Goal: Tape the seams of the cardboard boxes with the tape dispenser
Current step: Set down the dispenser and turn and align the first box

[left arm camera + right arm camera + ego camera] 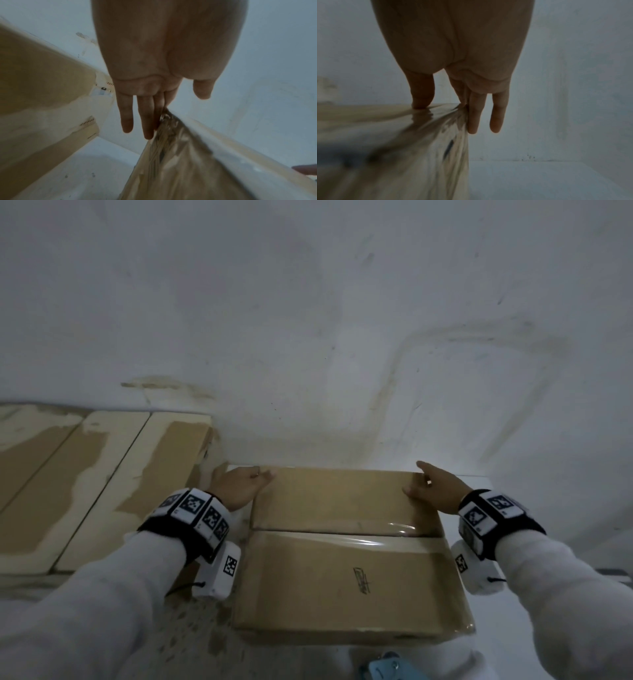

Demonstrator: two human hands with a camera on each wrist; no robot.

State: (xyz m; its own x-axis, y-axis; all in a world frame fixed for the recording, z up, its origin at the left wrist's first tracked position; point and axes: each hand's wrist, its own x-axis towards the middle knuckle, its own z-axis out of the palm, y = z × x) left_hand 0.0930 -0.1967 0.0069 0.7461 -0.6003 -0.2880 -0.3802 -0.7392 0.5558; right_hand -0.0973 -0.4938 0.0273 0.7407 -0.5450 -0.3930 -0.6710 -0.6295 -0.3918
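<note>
A brown cardboard box [342, 583] lies flat in front of me, and clear tape [376, 537] shines along its middle seam. My left hand [245, 479] is at the box's far left corner. Its straight fingers [147, 121] lie against the side of the box [180, 169], with the thumb held apart above the top. My right hand [428, 482] is at the far right corner. Its thumb [421, 98] presses on the top of the box [385, 135], and its fingers [474, 115] run straight down the side. A light blue tape dispenser [387, 667] shows partly at the bottom edge, with no hand on it.
Flattened cardboard sheets [85, 484] with torn white patches lie to the left, next to the left hand. A stained white wall [308, 320] rises directly behind the box. The box rests on a white surface [513, 621]; speckled floor [191, 638] shows at the lower left.
</note>
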